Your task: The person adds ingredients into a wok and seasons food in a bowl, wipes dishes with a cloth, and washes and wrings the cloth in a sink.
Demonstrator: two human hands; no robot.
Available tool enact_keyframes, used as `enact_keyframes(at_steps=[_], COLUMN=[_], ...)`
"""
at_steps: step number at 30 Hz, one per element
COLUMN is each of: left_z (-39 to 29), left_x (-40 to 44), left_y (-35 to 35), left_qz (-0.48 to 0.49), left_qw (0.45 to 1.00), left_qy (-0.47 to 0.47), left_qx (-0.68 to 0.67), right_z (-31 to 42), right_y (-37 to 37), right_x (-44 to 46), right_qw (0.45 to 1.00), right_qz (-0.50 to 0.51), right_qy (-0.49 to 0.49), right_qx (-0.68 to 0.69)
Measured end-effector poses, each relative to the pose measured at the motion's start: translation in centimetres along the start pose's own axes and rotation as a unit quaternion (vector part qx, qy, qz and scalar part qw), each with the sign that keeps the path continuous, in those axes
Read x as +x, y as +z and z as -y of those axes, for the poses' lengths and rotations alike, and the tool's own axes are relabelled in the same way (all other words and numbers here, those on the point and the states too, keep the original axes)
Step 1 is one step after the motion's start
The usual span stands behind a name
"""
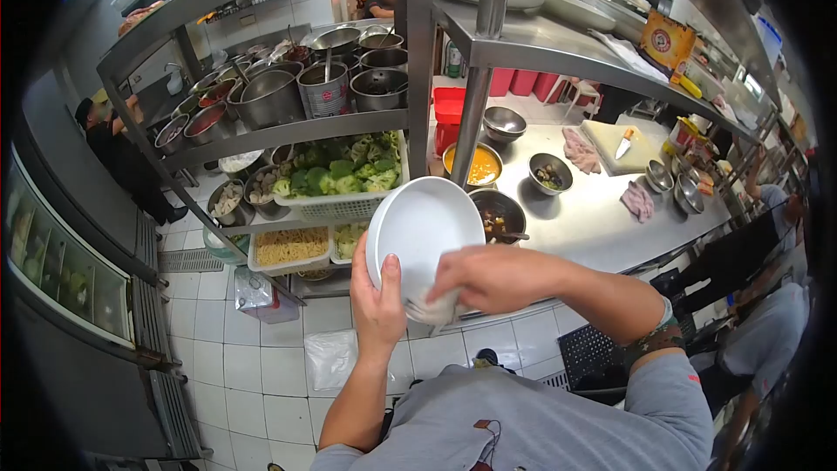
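A white bowl point(418, 222) is tilted toward me in the middle of the view. My left hand point(377, 305) grips its left rim, the thumb lying over the front edge. A pale cloth point(433, 307) is bunched at the bowl's lower right rim, with my right hand point(488, 279) closed on it. The fingers of that hand are slightly smeared by motion. Behind the bowl, a metal bowl of dark food point(501, 218) with a utensil in it stands on the steel counter point(602, 218).
On the left rack are metal pots point(266, 96), a basket of broccoli point(344, 170) and a tray of noodles point(292, 247). A knife point(624, 143) lies on a cutting board point(623, 153). A plastic bag point(331, 359) is on the floor. Other people point(772, 314) stand at the right.
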State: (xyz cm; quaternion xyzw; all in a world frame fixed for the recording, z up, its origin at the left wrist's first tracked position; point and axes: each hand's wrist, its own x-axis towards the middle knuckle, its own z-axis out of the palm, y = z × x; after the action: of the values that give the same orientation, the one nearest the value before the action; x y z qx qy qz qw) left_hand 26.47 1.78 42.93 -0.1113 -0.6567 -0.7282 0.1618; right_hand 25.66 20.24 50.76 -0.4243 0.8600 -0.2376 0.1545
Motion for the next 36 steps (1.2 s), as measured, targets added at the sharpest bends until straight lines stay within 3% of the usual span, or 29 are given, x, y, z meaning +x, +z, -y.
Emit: enact_keyframes(at_steps=[1, 3, 6, 7, 9, 11, 13, 15, 17, 19, 21, 23, 26, 28, 30, 31, 33, 36], left_z=[0.3, -0.2, -1.2, -1.4, -1.2, -0.7, -0.7, 0.0, 0.8, 0.4, 0.7, 0.9, 0.5, -0.4, -0.4, -0.4, 0.6, 1.9], left_x=[-0.1, -0.4, -0.3, -0.2, 0.3, 0.3, -0.2, -1.2, -2.0, -3.1, -3.9, -4.9, -6.2, -6.8, -6.8, -7.9, -8.6, -8.0], left_y=[0.1, 0.5, 1.1, 1.2, 0.4, 0.0, 0.3, -0.7, -1.5, -1.7, -1.5, -0.5, 1.5, 1.7, 2.1, 2.0, 1.3, 2.3], left_qz=[-0.004, 0.001, 0.014, 0.009, 0.022, -0.018, -0.014, -0.033, -0.048, -0.048, -0.051, -0.043, -0.063, -0.126, -0.138, -0.146, -0.158, -0.144], left_qw=[1.0, 1.0, 0.998, 0.996, 0.994, 0.999, 0.999, 0.997, 0.998, 0.998, 0.997, 0.998, 0.993, 0.981, 0.98, 0.975, 0.97, 0.972], left_qy=[0.011, 0.004, 0.007, 0.016, -0.006, 0.036, 0.02, -0.036, -0.016, -0.034, -0.049, -0.041, -0.073, -0.145, -0.147, -0.162, -0.176, -0.16], left_qx=[-0.002, -0.014, -0.053, -0.087, -0.107, 0.011, -0.028, -0.061, -0.033, -0.005, 0.012, 0.008, -0.072, 0.033, -0.001, -0.03, 0.05, -0.099], right_z=[0.4, 1.5, -0.6, -1.0, -0.7, 0.6, 0.7, 1.8, 2.4, 3.8, 3.4, 0.3, -5.5, -5.6, -9.5, -11.9, -15.5, -16.7], right_y=[-0.8, -1.4, 0.9, 1.8, 3.8, 3.5, 0.3, -4.1, -8.9, -13.7, -18.6, -22.1, -24.1, -24.6, -27.3, -29.0, -30.3, -28.6], right_x=[0.1, 0.6, 1.5, 1.1, -0.3, -2.3, -4.7, -7.3, -10.5, -12.0, -11.3, -9.1, -5.4, -6.4, -9.8, -12.3, -15.4, -16.5], right_qw=[1.0, 0.946, 0.93, 0.929, 0.961, 0.958, 0.939, 0.915, 0.901, 0.805, 0.749, 0.742, 0.776, 0.799, 0.757, 0.772, 0.801, 0.849], right_qz=[-0.001, -0.243, -0.318, -0.322, -0.179, -0.171, -0.065, -0.106, -0.261, -0.443, -0.544, -0.581, -0.527, -0.523, -0.575, -0.515, -0.356, -0.298], right_qy=[0.002, -0.006, 0.012, 0.016, -0.064, -0.022, 0.114, 0.182, 0.161, 0.093, 0.056, 0.046, 0.096, 0.11, 0.156, 0.259, 0.403, 0.371], right_qx=[0.002, -0.216, -0.182, -0.181, -0.2, -0.231, -0.319, -0.345, -0.308, -0.384, -0.374, -0.332, -0.334, -0.277, -0.267, -0.266, -0.265, -0.231])
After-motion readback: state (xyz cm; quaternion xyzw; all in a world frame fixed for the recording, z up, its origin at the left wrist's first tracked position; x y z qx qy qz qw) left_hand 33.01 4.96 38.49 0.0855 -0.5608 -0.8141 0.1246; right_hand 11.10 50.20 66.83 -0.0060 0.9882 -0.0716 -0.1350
